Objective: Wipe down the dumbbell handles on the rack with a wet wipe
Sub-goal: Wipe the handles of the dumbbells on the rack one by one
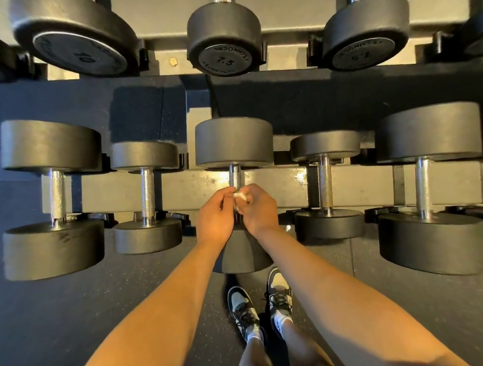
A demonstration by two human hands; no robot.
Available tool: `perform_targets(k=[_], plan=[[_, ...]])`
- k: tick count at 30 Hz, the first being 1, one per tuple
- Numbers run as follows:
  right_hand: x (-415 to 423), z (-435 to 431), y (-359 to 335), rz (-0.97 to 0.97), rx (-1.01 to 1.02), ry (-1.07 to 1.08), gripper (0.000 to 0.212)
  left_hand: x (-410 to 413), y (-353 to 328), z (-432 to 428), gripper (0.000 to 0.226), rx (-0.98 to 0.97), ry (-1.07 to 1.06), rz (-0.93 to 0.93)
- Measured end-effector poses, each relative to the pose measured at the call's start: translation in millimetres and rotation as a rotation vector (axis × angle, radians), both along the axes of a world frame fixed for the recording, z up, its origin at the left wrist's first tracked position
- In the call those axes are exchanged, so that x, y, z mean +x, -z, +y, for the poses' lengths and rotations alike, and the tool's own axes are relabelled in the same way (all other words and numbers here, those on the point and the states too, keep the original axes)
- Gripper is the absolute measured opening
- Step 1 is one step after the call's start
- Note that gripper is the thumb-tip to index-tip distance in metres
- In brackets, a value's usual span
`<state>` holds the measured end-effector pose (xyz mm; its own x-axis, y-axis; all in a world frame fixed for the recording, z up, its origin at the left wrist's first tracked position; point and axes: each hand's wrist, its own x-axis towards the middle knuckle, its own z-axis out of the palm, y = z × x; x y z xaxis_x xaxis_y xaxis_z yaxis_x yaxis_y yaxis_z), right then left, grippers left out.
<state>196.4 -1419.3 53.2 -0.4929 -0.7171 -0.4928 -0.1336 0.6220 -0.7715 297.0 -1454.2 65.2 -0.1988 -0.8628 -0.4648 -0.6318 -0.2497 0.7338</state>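
together both hands (237, 211) pinch the wet wipe (239, 196) at the dumbbell handle (234, 175).

Top row: "10" on L dumbbell end (82, 55), "7.5" w/ "TECHNOGYM" on mid dumbbell end (225, 61) & R dumbbell end (363, 54)

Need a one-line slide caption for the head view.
Head view: left hand and right hand pinch a white wet wipe at the handle of the middle lower-row dumbbell.

both hands (236, 211) over middle dumbbell (234, 144).
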Motion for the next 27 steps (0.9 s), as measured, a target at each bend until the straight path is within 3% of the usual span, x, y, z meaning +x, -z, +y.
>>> perform_targets(k=[6, 13, 19, 24, 27], plan=[[3, 0, -12, -0.047, -0.157, -0.04, 0.019, 1, -2, -18, 0.023, 0.111, -0.106, 0.248], [9, 2, 12, 0.045, -0.099, 0.121, 0.023, -23, 13, -45, 0.014, -0.026, -0.425, 0.172], [10, -1, 13, 0.074, -0.101, 0.114, 0.02, -33, 24, -42, 0.023, 0.024, -0.219, 0.175], [10, 0, 9, 0.079, -0.085, 0.116, 0.017, -15, 35, -40, 0.017, 0.017, -0.026, 0.113], [10, 0, 8, 0.079, -0.085, 0.113, 0.018, -15, 36, -44, 0.012, -0.001, -0.096, 0.119]])
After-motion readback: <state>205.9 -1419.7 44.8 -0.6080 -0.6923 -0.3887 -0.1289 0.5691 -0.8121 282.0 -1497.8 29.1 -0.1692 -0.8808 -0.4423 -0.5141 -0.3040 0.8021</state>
